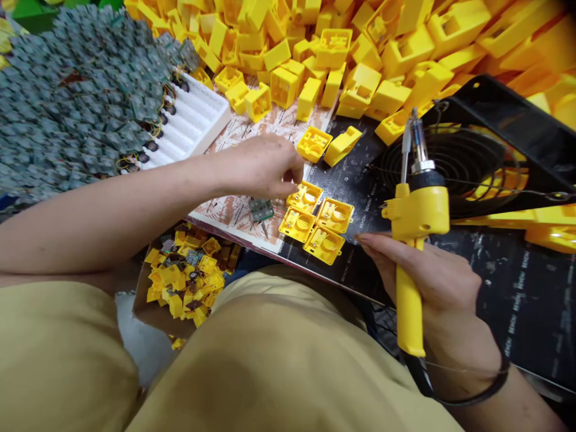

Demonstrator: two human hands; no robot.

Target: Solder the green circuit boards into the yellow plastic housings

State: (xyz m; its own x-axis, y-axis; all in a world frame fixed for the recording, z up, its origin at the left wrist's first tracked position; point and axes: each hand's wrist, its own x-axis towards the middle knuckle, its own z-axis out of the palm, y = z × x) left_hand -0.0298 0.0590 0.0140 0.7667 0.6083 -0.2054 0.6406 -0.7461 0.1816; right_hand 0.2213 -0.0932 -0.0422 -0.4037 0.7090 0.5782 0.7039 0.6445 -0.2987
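My right hand (443,282) is closed around the grip of a yellow soldering gun (409,288), its metal tip pointing up and away from me. Over the worktop, my left hand (270,165) has its fingers curled in a pinch at the upper-left edge of a yellow plastic case half (310,193). That case half is grouped closely with three similar ones, such as the near case half (324,243), all with open insides facing up and a round speaker grille. Just left of them lies a small green circuit board (261,209).
Green circuit boards (81,96) are heaped at left beside a white ribbed tray (202,120). Yellow housings (283,84) pile up along the back. A black fan (499,138) stands at right. Below the worktop edge, a cardboard box (148,309) holds yellow parts.
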